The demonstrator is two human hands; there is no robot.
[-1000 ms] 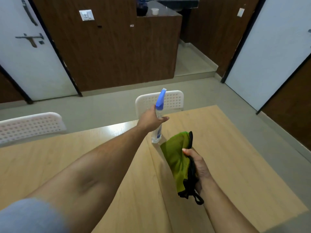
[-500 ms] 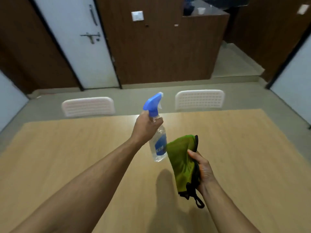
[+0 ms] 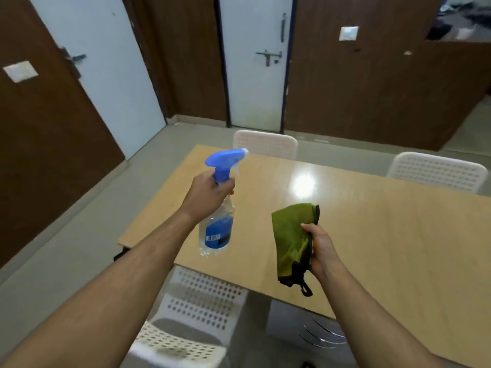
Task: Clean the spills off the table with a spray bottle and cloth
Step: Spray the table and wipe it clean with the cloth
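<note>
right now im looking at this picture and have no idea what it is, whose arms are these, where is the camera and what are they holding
No machine here: these are a person's two bare arms, filmed by one wide-angle camera worn on their head, looking forward and down.

The left hand has its grip round the neck of a clear plastic spray bottle with a blue trigger head and blue label, held in the air over the near corner of the table. The right hand pinches a folded green cloth with black edging, also held up, not touching the table.

Below them is a light wooden table; I can make out no spill on it, only a glare spot. White perforated plastic chairs stand around it.
</note>
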